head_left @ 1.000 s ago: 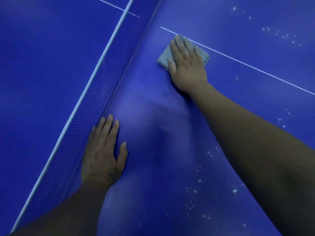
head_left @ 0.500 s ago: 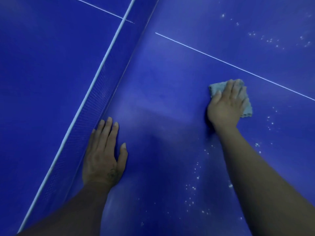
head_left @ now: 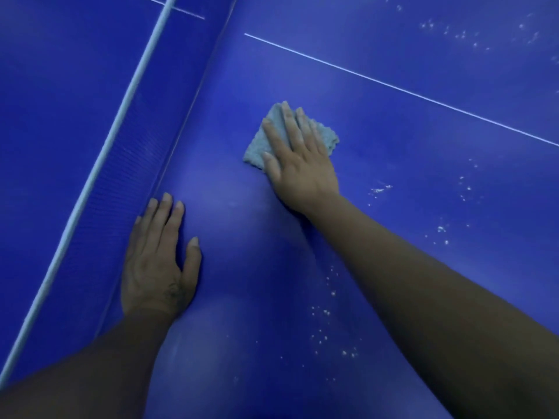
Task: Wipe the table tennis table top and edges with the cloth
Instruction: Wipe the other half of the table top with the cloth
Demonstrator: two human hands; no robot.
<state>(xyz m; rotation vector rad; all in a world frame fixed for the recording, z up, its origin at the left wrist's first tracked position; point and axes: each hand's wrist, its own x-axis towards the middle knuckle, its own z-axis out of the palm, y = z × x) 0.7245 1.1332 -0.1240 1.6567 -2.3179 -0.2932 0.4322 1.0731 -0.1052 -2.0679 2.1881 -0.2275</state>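
The blue table tennis table top (head_left: 423, 140) fills the view. A folded grey cloth (head_left: 257, 146) lies flat on it near the middle, a little right of the net. My right hand (head_left: 298, 161) presses flat on the cloth with straight, spread fingers. My left hand (head_left: 158, 261) rests palm down on the table beside the foot of the net, fingers straight, holding nothing.
The net (head_left: 121, 164) with its white top band runs diagonally from lower left to the top. A thin white centre line (head_left: 393, 86) crosses the near half. White specks of dust (head_left: 332, 316) lie scattered right of and below my right arm.
My right hand has slid the cloth back to the left, towards the net, after a sweep to the right. The left hand has stayed in place.
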